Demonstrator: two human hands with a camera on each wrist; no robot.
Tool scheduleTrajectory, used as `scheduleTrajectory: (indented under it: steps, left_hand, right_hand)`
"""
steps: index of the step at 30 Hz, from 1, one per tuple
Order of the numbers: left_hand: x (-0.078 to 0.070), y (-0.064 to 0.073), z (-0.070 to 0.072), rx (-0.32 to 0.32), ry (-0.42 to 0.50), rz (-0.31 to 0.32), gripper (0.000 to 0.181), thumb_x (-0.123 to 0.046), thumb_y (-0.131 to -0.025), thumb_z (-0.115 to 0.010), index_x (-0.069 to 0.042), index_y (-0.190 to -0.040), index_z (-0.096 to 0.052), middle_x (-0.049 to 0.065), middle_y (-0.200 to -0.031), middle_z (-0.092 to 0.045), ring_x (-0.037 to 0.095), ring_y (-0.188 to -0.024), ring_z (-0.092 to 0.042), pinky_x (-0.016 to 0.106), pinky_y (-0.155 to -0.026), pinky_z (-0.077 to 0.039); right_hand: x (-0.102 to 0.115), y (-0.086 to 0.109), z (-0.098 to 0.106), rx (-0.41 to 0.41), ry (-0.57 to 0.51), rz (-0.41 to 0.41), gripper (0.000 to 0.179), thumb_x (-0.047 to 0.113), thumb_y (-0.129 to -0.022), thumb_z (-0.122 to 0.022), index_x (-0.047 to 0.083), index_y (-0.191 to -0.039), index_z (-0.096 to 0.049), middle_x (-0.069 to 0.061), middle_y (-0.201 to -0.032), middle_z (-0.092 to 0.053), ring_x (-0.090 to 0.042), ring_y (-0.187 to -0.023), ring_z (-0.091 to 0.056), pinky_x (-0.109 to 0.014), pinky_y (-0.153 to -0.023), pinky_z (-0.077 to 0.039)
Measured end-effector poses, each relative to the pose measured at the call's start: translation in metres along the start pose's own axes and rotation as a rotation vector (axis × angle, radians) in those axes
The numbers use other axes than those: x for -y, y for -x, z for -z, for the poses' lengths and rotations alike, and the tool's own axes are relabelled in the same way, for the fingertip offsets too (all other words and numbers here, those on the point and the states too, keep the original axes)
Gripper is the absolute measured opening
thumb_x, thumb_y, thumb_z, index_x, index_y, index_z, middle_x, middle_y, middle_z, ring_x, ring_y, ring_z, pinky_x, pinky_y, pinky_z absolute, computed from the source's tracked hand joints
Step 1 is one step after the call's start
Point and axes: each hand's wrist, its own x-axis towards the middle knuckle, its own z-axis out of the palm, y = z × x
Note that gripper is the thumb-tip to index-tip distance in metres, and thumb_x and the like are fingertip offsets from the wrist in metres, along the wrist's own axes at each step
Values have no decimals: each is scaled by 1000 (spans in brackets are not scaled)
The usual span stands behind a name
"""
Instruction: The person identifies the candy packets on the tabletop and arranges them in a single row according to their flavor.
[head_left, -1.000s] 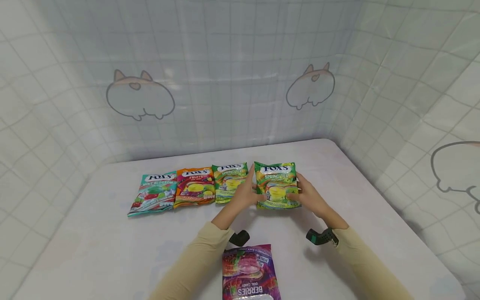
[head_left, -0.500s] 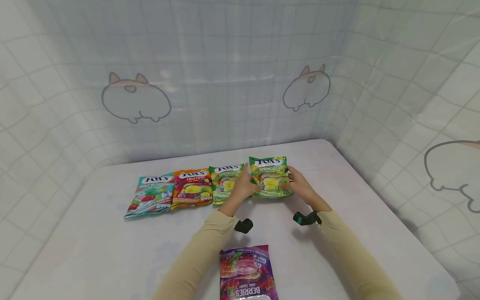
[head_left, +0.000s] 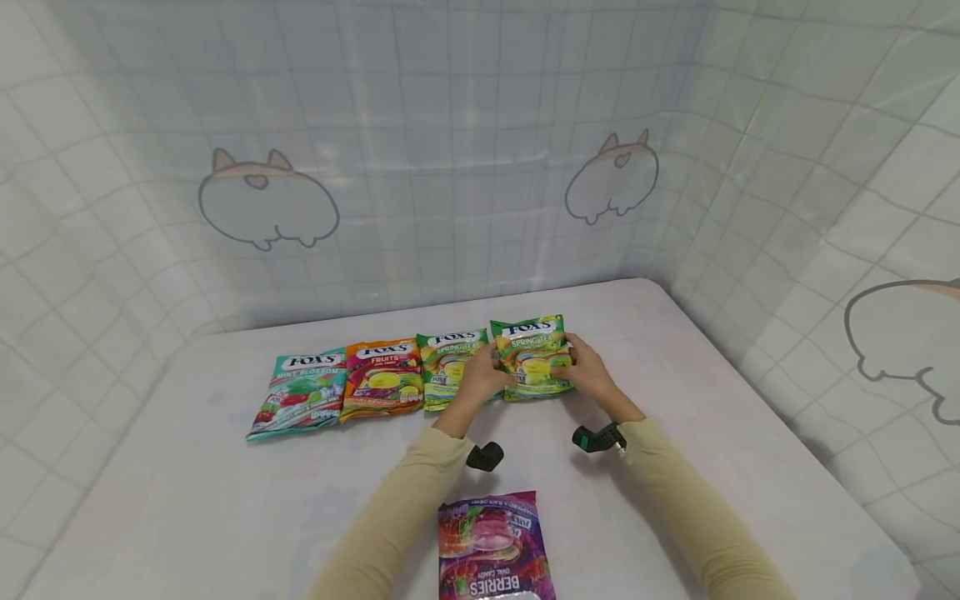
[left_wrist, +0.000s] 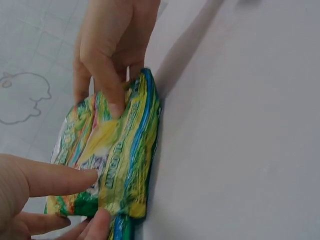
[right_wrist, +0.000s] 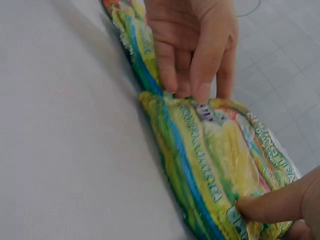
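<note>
A green-and-yellow Spring Tea candy bag (head_left: 531, 354) is gripped at both sides. My left hand (head_left: 483, 375) pinches its left edge, thumb on the printed front and fingers behind, as the left wrist view shows. On the opposite edge my right hand (head_left: 590, 373) holds it, its thumb (right_wrist: 272, 202) pressed on the front. Directly left of it lies a second Spring Tea bag (head_left: 448, 367), which the left hand partly covers. The held bag's lower edge (left_wrist: 142, 150) is close over the white tabletop.
Further left in the row are an orange Fruits candy bag (head_left: 382, 379) and a teal Mint Blossom bag (head_left: 300, 393). A purple Berries bag (head_left: 495, 546) lies upside down to me near the front. A grid-patterned curtain (head_left: 450, 167) borders the table's back and sides.
Both hands have carried the held Spring Tea bag leftward and slightly back, up against the second Spring Tea bag. The other bags keep their places.
</note>
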Motion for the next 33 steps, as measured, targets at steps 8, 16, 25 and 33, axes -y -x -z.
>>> scheduleTrajectory:
  steps: [8,16,25,33]
  left_hand:
    - [2,0,-5,-26,-33,-52,84,-6,-76,-81,12,-143,-34,23,-113,-58,34,-101,-57,42,-82,-51]
    - [3,5,-8,2,-70,-20,87,-11,-79,-79,11,-146,-28,33,-146,-31,45,-135,-29,52,-103,-36]
    - [0,5,-11,-1,-98,-7,85,-13,-79,-80,12,-144,-31,38,-147,-22,49,-134,-28,54,-102,-37]
    - [1,7,-13,-12,-110,-22,77,-13,-81,-76,16,-140,-36,37,-145,-26,48,-132,-31,54,-101,-37]
  right_hand:
    - [-7,-2,-3,-1,80,45,68,4,-88,-67,-4,-146,-33,-27,-127,-53,-37,-111,-54,-48,-92,-45]
    - [-9,-4,-1,46,172,68,68,8,-89,-67,-9,-145,-32,-31,-127,-50,-41,-113,-52,-51,-96,-41]
    - [-12,-9,3,48,183,94,70,7,-89,-68,-5,-147,-32,-30,-120,-52,-38,-106,-56,-47,-89,-47]
    - [-13,-12,6,103,241,118,63,11,-90,-68,-9,-142,-39,-33,-122,-48,-38,-106,-49,-47,-89,-43]
